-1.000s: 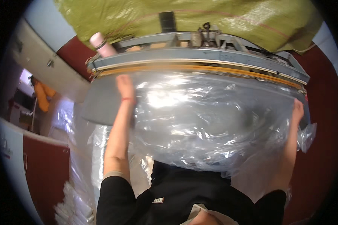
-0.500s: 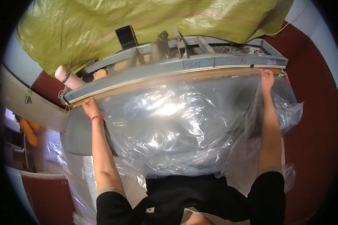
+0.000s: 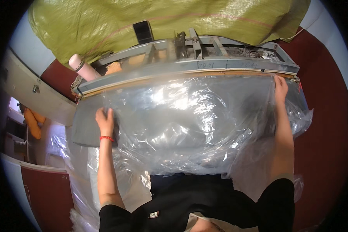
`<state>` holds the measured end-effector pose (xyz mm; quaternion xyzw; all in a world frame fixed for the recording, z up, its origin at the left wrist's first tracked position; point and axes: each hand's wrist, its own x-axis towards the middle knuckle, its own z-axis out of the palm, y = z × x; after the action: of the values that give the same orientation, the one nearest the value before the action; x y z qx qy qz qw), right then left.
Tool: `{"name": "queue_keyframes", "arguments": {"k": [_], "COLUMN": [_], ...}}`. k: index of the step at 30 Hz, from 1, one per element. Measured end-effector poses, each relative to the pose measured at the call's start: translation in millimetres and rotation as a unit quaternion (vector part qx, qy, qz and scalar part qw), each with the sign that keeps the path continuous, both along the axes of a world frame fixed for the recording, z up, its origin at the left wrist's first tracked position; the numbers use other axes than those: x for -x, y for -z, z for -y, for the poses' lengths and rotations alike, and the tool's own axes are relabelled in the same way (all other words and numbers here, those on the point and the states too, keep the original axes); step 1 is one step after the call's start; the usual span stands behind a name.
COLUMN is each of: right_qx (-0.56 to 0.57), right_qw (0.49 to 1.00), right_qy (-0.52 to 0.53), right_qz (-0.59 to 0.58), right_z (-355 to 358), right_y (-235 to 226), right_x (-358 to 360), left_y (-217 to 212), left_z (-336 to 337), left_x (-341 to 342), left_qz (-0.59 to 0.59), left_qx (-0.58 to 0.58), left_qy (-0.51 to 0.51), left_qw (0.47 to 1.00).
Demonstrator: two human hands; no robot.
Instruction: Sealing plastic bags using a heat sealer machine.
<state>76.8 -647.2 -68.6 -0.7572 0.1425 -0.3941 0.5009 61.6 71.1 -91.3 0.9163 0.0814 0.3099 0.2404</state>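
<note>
My fingers (image 3: 104, 115) on the left lie flat and spread on the near left edge of the clear plastic sheet (image 3: 189, 123), pressing it down onto the grey surface (image 3: 85, 129) rather than pinching it. My right hand (image 3: 280, 86) is stretched far out, its fingers curled over the sheet's far right corner, right against the long wood-edged bar (image 3: 189, 74) of the grey metal machine (image 3: 205, 52).

A moment ago my left hand (image 3: 105, 123) was up at that bar's left end; it has since come back toward me and down the sheet's left side, while the right hand has stayed at its corner. The sheet lies wider and smoother across the surface now, its far edge along the bar, so I judge the spreading nearly settled on the left. A green woven sack (image 3: 162, 19) drapes behind the machine, and a pink-capped bottle (image 3: 82, 66) lies at its left end.
</note>
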Motion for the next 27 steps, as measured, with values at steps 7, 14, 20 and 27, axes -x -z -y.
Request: {"name": "queue_keyframes", "arguments": {"k": [7, 14, 20, 27], "right_qx": [0.183, 0.304, 0.256, 0.364], "right_qw": [0.98, 0.698, 0.907, 0.832], "right_qy": [0.019, -0.117, -0.29, -0.398], "right_qz": [-0.077, -0.638, -0.169, 0.128], "right_z": [-27.3, 14.9, -186.9, -414.2], "right_y": [-26.7, 0.5, -97.9, -103.7], "right_x": [161.3, 293.7, 143.4, 49.6], "left_y": [-24.8, -55.0, -69.2, -71.0], "left_z": [21.2, 97.8, 152.7, 186.6], "left_x": [64.2, 76.3, 109.3, 115.3], "left_qz": [0.024, 0.153, 0.115, 0.148], "left_qx": [-0.08, -0.071, -0.107, -0.124], "left_qy": [0.044, 0.234, 0.332, 0.395], "left_qw": [0.995, 0.957, 0.93, 0.898]}}
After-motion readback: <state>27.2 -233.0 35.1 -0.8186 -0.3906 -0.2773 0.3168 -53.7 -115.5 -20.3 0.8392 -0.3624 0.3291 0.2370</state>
